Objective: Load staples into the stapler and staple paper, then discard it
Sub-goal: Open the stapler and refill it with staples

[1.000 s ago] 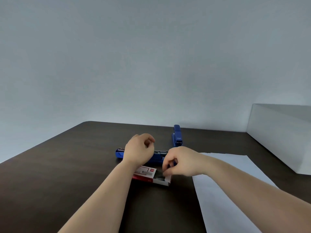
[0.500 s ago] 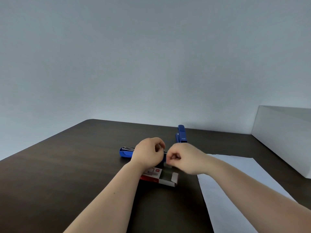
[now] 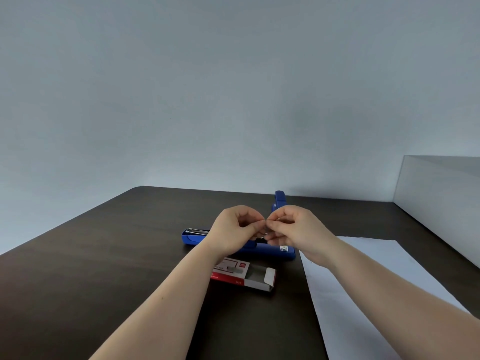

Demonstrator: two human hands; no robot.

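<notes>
A blue stapler [image 3: 193, 237] lies opened flat on the dark table [image 3: 104, 268], its metal staple channel showing at the left end and its top arm [image 3: 279, 201] pointing away from me. My left hand [image 3: 233, 229] and right hand [image 3: 294, 229] meet just above it, fingertips pinched together on a small staple strip that the fingers mostly hide. An open red and white staple box [image 3: 242, 275] lies in front of the stapler, flap open to the right. A white sheet of paper [image 3: 376, 281] lies flat at the right.
A large white box [image 3: 441, 203] stands along the table's right side beside the paper. A plain pale wall rises behind the table's far edge.
My right hand has lifted from the staple box's open end and risen to meet my left hand above the stapler. My left hand has shifted slightly right, fingertips now touching the right's.
</notes>
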